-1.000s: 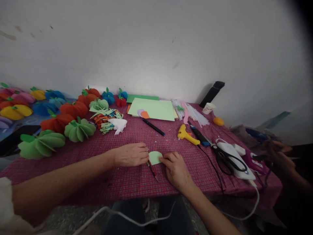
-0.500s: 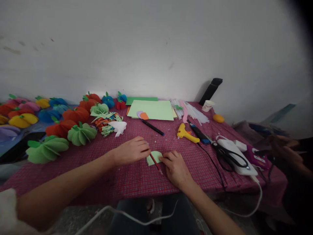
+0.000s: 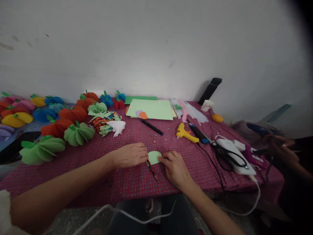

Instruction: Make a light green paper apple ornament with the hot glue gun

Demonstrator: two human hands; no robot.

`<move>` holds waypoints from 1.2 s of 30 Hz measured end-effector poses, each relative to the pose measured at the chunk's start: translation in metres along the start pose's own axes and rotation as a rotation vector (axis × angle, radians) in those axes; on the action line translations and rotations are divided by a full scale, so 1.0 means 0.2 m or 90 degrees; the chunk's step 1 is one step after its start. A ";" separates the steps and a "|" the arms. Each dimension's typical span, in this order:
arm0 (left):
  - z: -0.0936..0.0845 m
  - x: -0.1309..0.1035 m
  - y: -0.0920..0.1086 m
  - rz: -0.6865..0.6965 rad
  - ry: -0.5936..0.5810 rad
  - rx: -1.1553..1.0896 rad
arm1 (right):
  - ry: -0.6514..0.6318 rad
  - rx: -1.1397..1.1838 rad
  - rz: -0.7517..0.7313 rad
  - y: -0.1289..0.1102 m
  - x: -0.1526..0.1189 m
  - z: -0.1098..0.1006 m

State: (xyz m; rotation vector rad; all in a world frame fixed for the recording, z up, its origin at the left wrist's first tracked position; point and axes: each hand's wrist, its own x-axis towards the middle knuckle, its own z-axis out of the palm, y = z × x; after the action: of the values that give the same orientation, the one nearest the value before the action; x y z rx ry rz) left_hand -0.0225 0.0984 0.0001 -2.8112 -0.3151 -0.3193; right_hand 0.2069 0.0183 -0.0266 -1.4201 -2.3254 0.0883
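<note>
A small light green paper piece (image 3: 154, 157), rounded along its far edge, lies on the table between my hands. My left hand (image 3: 130, 155) is closed at its left side, with the fingertips on the upper end of a red pencil (image 3: 153, 171). The pencil slants toward me along the paper's left edge, and its upper end is hidden by my fingers. My right hand (image 3: 175, 168) pinches the right edge of the paper between thumb and fingers, the palm side down near the cloth.
Paper pumpkins (image 3: 79, 133) crowd the left side beside paper scraps (image 3: 105, 123). Light green sheets (image 3: 150, 109) and a black pen (image 3: 152, 127) lie ahead. Rightward are a yellow glue gun (image 3: 186, 133), cutter (image 3: 199, 133), scissors (image 3: 227, 156) and white power strip (image 3: 236, 160). Another person's hand (image 3: 285, 148) shows far right.
The pencil has shifted left and toward me, from across the paper to its left edge. My left hand moved slightly left with it; more of the paper shows. My right hand stays put.
</note>
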 end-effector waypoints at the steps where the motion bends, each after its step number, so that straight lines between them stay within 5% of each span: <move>1: 0.00 -0.01 0.00 0.031 0.001 -0.012 | -0.002 -0.004 0.001 0.00 0.00 0.00; 4: -0.01 -0.05 0.00 0.074 0.001 -0.031 | -0.006 -0.020 0.002 -0.01 0.00 -0.01; 11: -0.10 -0.19 -0.04 -0.067 0.031 0.043 | -0.004 -0.023 0.000 -0.01 0.00 -0.01; 18: -0.14 0.02 -0.01 -0.187 0.099 0.076 | 0.045 0.045 0.003 0.01 -0.01 0.01; 20: -0.14 0.08 0.01 -0.195 0.087 0.077 | 0.096 0.119 0.027 0.03 -0.01 0.02; 23: -0.14 0.13 0.04 -0.154 0.088 0.083 | 0.172 0.348 0.186 0.06 0.00 0.00; 27: -0.12 0.18 0.09 -0.068 0.093 0.092 | 0.069 0.594 0.311 0.01 0.01 -0.09; 31: -0.12 0.20 0.14 -0.058 0.099 0.083 | -0.002 0.504 0.258 -0.07 0.02 -0.12; 36: -0.10 0.10 0.21 -0.287 0.125 0.021 | 0.040 0.314 0.257 -0.09 0.01 -0.06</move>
State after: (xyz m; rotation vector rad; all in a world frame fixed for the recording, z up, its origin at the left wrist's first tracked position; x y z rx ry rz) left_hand 0.0029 0.0563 0.0115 -2.6223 -0.8986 -0.6734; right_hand 0.1964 0.0092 -0.0110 -1.5628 -1.7638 0.6718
